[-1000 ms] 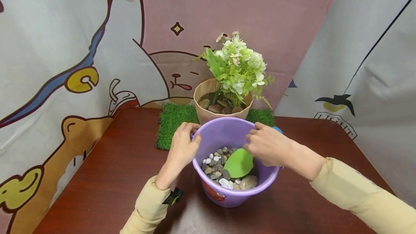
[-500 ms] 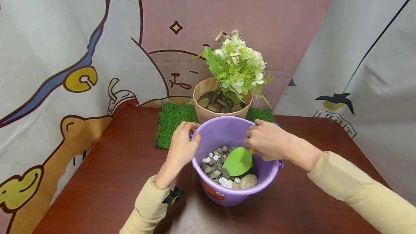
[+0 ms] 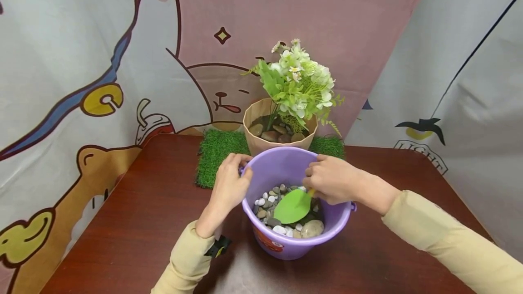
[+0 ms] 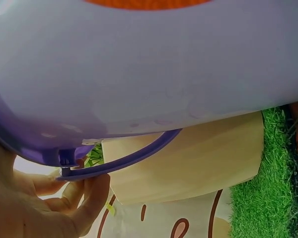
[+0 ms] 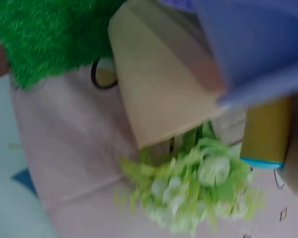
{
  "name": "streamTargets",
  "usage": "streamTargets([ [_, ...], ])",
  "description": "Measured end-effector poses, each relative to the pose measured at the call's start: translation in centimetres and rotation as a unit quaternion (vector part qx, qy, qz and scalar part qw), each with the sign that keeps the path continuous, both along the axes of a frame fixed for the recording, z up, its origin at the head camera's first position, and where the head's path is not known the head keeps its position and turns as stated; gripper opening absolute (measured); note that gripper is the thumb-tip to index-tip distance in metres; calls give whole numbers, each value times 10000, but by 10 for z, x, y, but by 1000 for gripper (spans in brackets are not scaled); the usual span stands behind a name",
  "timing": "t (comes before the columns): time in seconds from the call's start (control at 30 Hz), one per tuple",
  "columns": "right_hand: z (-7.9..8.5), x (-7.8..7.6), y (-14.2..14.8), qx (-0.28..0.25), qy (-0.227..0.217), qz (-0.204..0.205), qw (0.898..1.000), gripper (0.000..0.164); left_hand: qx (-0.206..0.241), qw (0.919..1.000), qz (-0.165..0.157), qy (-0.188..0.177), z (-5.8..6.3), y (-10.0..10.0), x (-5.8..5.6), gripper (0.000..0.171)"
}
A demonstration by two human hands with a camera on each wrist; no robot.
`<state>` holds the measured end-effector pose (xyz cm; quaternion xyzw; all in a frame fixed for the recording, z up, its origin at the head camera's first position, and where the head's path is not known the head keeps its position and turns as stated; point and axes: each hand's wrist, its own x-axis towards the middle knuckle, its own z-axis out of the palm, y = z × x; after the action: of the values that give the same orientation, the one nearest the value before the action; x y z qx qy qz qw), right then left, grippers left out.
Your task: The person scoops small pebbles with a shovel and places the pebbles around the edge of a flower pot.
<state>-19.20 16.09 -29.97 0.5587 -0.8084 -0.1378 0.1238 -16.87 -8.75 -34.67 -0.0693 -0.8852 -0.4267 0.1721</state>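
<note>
Purple plastic makes up the bucket (image 3: pixel 282 164), which, in the head view, stands on the table (image 3: pixel 163 185) with stones (image 3: pixel 265 203) in its bottom. The left hand (image 3: pixel 230 183) is clamped on the bucket's rim at its left side. The right hand (image 3: pixel 335 178) is curled round the spade (image 3: pixel 293 206), whose green blade slants down inside the bucket and lies against the stones, near one large stone (image 3: pixel 312 229). The step in hand looks like working the blade through the stones while the bucket is steadied. A next push would seem to call for a low blade angle and a firm brace on the rim. Behind stand the pot (image 3: pixel 255 142) and its flowers (image 3: pixel 300 80), on a grass mat (image 3: pixel 218 158).

Half a second ago the blade sat further to the right; it has shifted left and a little towards the person, the right hand going with it. The left hand and the bucket have hardly moved.

In the left wrist view, the left fingers close in where the bucket's handle (image 4: pixel 134 157) joins the rim.

The right wrist view is blurred: the spade's yellow grip (image 5: pixel 265 129), blue at its end, shows beside the right hand. The blade is out of sight there.
</note>
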Motion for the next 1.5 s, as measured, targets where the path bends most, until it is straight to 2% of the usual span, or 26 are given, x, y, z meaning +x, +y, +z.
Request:
streamTargets([
  [0.23, -13, 0, -4, -282, 51, 151, 9995, 21, 10, 9999, -18, 144, -1, 3, 0, 25],
  [0.5, -15, -2, -6, -408, -14, 125, 9991, 19, 13, 9998, 29, 207, -2, 1, -1, 24],
  [0.9, -19, -5, -3, -494, 224, 195, 9983, 20, 106, 9998, 16, 177, -3, 1, -1, 24],
  [1.07, -19, -6, -4, -502, 124, 178, 9985, 19, 120, 9998, 4, 165, -3, 1, -2, 24],
  [1.33, -23, -8, -7, -495, -109, 454, 9977, 17, 131, 9997, -42, 179, -4, 1, -2, 25],
  [1.5, -23, -8, -10, -460, -169, 440, 9978, 19, 118, 9997, -3, 194, -3, 0, -2, 25],
])
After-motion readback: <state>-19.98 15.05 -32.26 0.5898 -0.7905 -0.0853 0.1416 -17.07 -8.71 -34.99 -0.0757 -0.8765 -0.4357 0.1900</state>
